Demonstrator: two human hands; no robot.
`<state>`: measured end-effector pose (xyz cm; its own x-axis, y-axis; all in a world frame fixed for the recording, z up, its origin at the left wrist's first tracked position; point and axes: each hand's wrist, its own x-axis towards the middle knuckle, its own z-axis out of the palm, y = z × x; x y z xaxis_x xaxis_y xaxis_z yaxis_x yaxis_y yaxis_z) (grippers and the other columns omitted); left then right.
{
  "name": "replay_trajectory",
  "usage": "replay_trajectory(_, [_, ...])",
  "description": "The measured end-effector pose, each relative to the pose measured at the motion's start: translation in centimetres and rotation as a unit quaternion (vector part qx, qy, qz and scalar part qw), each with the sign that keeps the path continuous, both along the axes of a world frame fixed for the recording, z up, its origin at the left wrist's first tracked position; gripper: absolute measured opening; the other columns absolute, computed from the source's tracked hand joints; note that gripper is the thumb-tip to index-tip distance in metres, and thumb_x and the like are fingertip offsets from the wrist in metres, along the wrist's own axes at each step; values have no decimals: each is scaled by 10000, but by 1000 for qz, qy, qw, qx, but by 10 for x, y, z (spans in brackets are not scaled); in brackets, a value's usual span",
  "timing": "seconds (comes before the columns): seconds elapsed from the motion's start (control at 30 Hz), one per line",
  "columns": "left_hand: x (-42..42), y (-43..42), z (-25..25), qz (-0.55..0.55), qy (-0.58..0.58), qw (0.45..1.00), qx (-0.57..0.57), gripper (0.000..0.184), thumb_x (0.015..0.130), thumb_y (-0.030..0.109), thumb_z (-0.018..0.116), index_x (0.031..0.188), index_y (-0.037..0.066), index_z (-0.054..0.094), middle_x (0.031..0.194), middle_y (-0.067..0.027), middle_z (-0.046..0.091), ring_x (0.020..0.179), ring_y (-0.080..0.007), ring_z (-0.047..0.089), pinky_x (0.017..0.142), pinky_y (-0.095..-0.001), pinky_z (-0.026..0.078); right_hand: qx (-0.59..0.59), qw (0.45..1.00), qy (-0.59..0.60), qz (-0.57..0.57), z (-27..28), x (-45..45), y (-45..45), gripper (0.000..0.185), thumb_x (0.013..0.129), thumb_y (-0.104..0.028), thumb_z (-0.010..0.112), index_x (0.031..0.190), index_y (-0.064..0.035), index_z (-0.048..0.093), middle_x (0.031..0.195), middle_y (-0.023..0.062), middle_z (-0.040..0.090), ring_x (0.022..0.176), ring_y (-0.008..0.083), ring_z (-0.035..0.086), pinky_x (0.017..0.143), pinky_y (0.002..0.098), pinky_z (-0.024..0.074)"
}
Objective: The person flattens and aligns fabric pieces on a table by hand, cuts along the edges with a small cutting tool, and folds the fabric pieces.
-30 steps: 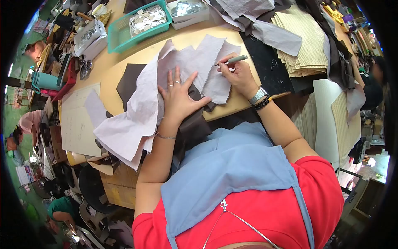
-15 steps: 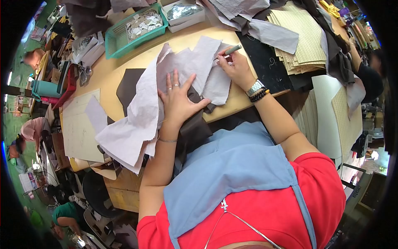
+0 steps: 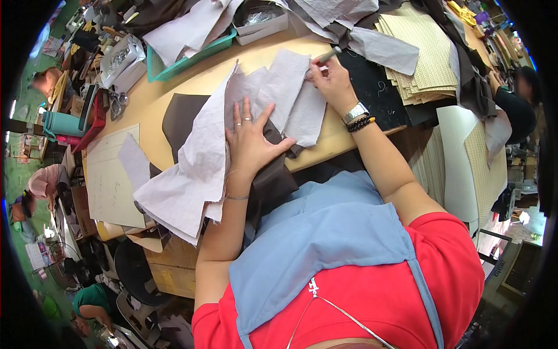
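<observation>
My left hand (image 3: 251, 138) lies flat with fingers spread on a pale lilac-grey piece of fabric (image 3: 195, 160), pressing it to the table. Dark brown fabric (image 3: 272, 180) shows under the pale layer and hangs toward my lap. In my right hand (image 3: 333, 84) is a grey-green pen (image 3: 329, 55), its tip near the right edge of the pale fabric; the fingers hide the exact contact. A narrower pale flap (image 3: 308, 116) lies folded below that hand.
A green basket (image 3: 168, 74), partly covered by pale cloth (image 3: 186, 29), stands at the back beside a white box (image 3: 264, 29). Cream quilted sheets (image 3: 418, 52) are stacked at right. Scissors (image 3: 118, 102) and a paper pattern (image 3: 113, 186) lie left. A co-worker's arm (image 3: 511, 110) is far right.
My right hand with the pen has shifted slightly right. My left hand stays in place. Pale cloth at the back now covers much of the green basket, and dark cloth there has moved.
</observation>
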<state>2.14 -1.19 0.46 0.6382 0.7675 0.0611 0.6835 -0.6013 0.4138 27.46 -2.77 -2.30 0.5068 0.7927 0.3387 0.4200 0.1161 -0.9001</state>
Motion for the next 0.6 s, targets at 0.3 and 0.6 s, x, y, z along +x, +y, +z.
replay_trajectory(0.3, [0, 0, -2, -3, -18, 1000, -2, 912, 642, 674, 774, 1425, 274, 532, 1591, -247, 242, 1487, -436, 164, 1058, -784, 70, -4, 987, 157, -41, -2, 34, 6, 152, 998, -174, 597, 1109, -83, 546, 1013, 51, 646, 860, 160, 718, 610, 241, 578])
replay_trajectory(0.6, [1, 0, -3, -5, -14, 1000, 2, 901, 653, 672, 770, 1426, 277, 531, 1593, -243, 238, 1484, -440, 167, 1053, -788, 68, 43, 983, 168, 52, -6, 25, -7, 127, 974, -154, 626, 1056, -82, 561, 996, 57, 687, 847, 151, 723, 617, 234, 559])
